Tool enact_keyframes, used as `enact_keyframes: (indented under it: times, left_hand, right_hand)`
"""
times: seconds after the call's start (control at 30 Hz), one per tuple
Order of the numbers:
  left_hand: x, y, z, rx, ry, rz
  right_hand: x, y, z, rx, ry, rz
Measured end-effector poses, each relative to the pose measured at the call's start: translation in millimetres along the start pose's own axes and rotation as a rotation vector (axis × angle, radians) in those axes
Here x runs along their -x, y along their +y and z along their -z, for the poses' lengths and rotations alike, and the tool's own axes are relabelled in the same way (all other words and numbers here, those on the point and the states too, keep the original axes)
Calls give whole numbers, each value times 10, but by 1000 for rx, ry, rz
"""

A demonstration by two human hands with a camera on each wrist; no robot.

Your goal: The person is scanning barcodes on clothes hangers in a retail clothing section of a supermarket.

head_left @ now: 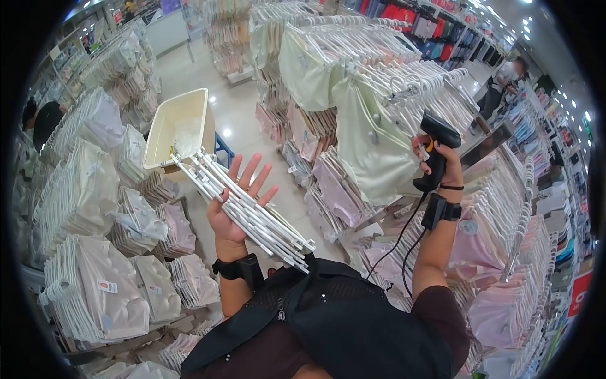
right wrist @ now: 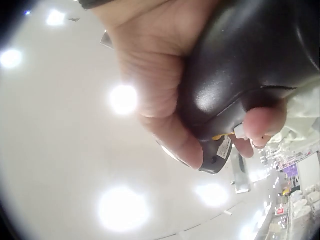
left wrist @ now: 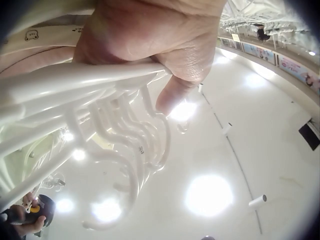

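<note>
A bundle of white plastic hangers (head_left: 252,221) lies across the palm of my left hand (head_left: 226,222), its fingers straight and spread. In the left wrist view, hanger hooks (left wrist: 125,150) dangle near the thumb (left wrist: 175,92), and pale printed cloth (left wrist: 42,37) shows behind the bars. My right hand (head_left: 449,165) grips a black handheld barcode scanner (head_left: 440,132), raised in front of a rack. Fingers wrap its handle near the yellow trigger (right wrist: 222,136), where a small white label (right wrist: 224,147) shows. A black cable (head_left: 404,243) trails down from the handle.
Racks of pale-green garments (head_left: 375,142) and pink garments (head_left: 499,252) on white hangers crowd the right. More hanging beige garments (head_left: 113,284) line the left. A cream plastic bin (head_left: 180,104) stands ahead in the aisle (head_left: 233,101). A person (head_left: 502,85) stands far right.
</note>
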State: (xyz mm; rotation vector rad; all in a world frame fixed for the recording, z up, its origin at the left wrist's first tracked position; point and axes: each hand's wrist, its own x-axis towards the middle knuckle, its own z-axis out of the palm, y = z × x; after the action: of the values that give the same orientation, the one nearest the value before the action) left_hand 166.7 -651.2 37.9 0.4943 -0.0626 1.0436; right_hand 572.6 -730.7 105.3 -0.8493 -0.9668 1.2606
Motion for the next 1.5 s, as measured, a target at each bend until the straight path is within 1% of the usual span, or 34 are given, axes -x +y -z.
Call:
enact_keyframes:
  times: [0.07, 0.13, 0.2, 0.27, 0.43, 0.47, 0.5, 0.53, 0.6, 0.67, 0.73, 0.8, 0.87, 0.9, 1.0, 1.03, 1.07, 1.13, 1.2, 1.27, 1.33, 1.37, 1.4, 1.43, 1.47, 1.5]
  left_hand:
    - [1, 9, -9, -14, 11, -13]
    - [12, 22, -15, -11, 12, -20]
    - [1, 47, -2, -10, 15, -29]
    - [9, 67, 25, -12, 14, -26]
    - [12, 87, 26, -13, 41, -46]
    - [10, 98, 24, -19, 45, -48]
    - [5, 110, 41, -21, 43, -47]
    - [-4, 117, 76, 14, 14, -39]
    - [-30, 95, 92, 55, -13, -32]
    - [-57, 73, 60, 41, 45, -20]
    - [-76, 52, 70, 28, 25, -20]
    - [-91, 40, 65, 59, -28, -5]
    - [-86, 28, 49, 44, -11, 0]
    - [-80, 26, 46, 30, 3, 2]
    - [-78, 37, 64, 40, -17, -2]
    - [-90, 42, 58, 40, -19, -6]
    - [-92, 44, 45, 40, 0, -11]
    - [-75, 36, 35, 42, 27, -16]
    - [-90, 29, 38, 32, 53, -26]
    - [-122, 21, 24, 22, 69, -34]
    - [-156, 14, -17, 29, 61, -14]
    - [-183, -3, -10, 37, 30, -11]
    - [-204, -30, -17, 29, 48, -32]
    - [-236, -59, -29, 44, 33, -3]
    - [-272, -85, -42, 60, 13, 29]
    - [-301, -116, -55, 54, 20, 18]
  right_hand:
    - [0, 43, 89, 0, 6, -14]
    - [-5, 60, 47, 19, 12, 63]
    - [-5, 22, 61, 5, -2, 32]
    - [32, -9, 35, 19, 59, 11]
    - [-23, 125, 338, 25, 28, -22]
    - [-7, 160, 455, 129, -20, -30]
    - [4, 165, 454, 232, -66, -36]
    - [34, 190, 439, 232, -65, -34]
    - [100, 224, 368, 123, -23, 61]
    - [99, 242, 341, 134, -40, 53]
    - [64, 290, 334, 132, -13, 40]
    - [63, 273, 314, 167, -49, 42]
    - [82, 322, 327, 220, 71, 108]
    - [76, 310, 280, 230, 107, 111]
    - [121, 279, 176, 240, 122, 141]
    - [167, 288, 191, 197, 199, 131]
    - [210, 300, 234, 198, 196, 130]
    - [302, 322, 258, 230, 321, 215]
    - [426, 254, 207, 260, 334, 217]
    - [507, 200, 109, 490, 584, 329]
    - [677, 116, -159, 531, 670, 403]
    - [698, 86, -329, 585, 632, 443]
    - [703, 73, -486, 636, 595, 481]
    - [683, 68, -573, 699, 419, 504]
    - [665, 154, -646, 833, 367, 470]
    - [607, 204, -947, 743, 369, 258]
